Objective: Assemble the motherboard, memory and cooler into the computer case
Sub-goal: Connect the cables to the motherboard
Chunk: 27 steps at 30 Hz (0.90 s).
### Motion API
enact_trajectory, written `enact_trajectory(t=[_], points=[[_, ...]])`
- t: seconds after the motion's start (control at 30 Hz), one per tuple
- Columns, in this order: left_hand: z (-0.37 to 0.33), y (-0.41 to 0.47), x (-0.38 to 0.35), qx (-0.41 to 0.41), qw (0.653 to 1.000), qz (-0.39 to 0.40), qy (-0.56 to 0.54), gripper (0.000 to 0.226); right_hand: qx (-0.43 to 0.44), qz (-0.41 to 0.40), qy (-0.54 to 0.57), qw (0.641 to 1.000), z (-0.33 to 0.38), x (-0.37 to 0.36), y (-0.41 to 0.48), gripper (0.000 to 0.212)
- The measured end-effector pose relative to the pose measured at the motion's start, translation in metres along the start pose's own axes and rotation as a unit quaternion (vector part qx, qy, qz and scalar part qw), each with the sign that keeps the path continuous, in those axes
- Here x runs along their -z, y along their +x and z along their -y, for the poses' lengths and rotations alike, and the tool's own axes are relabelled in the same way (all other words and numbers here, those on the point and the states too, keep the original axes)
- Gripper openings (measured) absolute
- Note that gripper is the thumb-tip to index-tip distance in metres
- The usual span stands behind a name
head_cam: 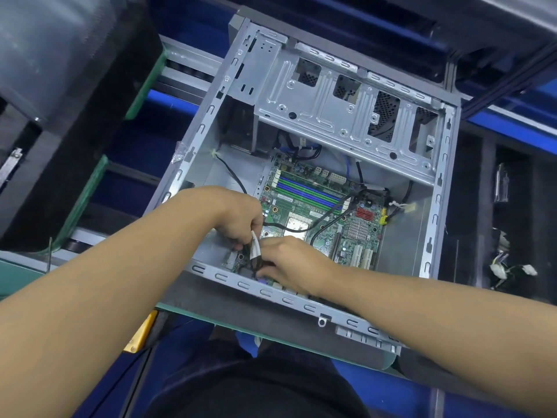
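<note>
An open grey computer case (434,212) lies on its side before me. Inside it sits the green motherboard (328,206), with blue and green memory slots (307,191) and a bare silver processor (297,226) at its middle. Black cables cross the board. My left hand (241,218) pinches a white and black cable connector (255,248) near the board's front left corner. My right hand (289,263) holds the same cable bundle from the right, fingers curled low by the case's front rail. No cooler is in view.
A perforated metal drive bracket (346,107) spans the far half of the case. A loose bundle of wires with white plugs (512,271) lies in a black tray at the right. A yellow-handled tool (141,330) rests at the bench's front edge.
</note>
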State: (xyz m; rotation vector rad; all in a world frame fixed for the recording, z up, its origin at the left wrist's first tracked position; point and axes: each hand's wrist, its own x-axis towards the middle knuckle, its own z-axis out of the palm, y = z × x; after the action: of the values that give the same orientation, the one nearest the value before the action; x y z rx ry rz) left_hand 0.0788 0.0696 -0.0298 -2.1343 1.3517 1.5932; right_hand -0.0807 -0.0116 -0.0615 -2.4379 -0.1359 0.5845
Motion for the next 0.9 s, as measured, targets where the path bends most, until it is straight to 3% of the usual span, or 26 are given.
enact_trajectory(t=[0.23,0.37,0.47,0.57,0.67,0.83,0.9], points=[[0.000,-0.004,0.000,-0.005,1.000,0.002,0.001,0.019,-0.002,-0.024,0.013,1.000,0.001,0.006,-0.003,0.011],[-0.001,-0.005,0.002,-0.026,1.000,0.004,-0.015,0.017,-0.035,0.003,0.033,0.999,0.001,0.009,-0.005,0.011],[-0.004,-0.007,0.003,-0.044,0.999,-0.002,-0.024,0.008,-0.096,0.046,0.091,0.990,-0.002,0.015,-0.007,0.011],[-0.004,-0.007,0.005,-0.046,0.998,-0.016,-0.028,0.012,-0.143,0.061,0.195,0.968,-0.002,0.019,-0.008,0.015],[-0.003,-0.007,0.004,-0.039,0.997,-0.026,-0.056,0.012,-0.183,0.082,0.351,0.915,-0.001,0.028,-0.013,0.016],[-0.001,-0.003,0.001,-0.043,0.991,-0.015,-0.127,0.019,-0.209,0.131,0.619,0.746,0.003,0.038,-0.017,0.022],[-0.001,-0.003,0.000,-0.046,0.992,-0.015,-0.117,0.020,-0.211,0.119,0.668,0.704,0.004,0.040,-0.016,0.023]])
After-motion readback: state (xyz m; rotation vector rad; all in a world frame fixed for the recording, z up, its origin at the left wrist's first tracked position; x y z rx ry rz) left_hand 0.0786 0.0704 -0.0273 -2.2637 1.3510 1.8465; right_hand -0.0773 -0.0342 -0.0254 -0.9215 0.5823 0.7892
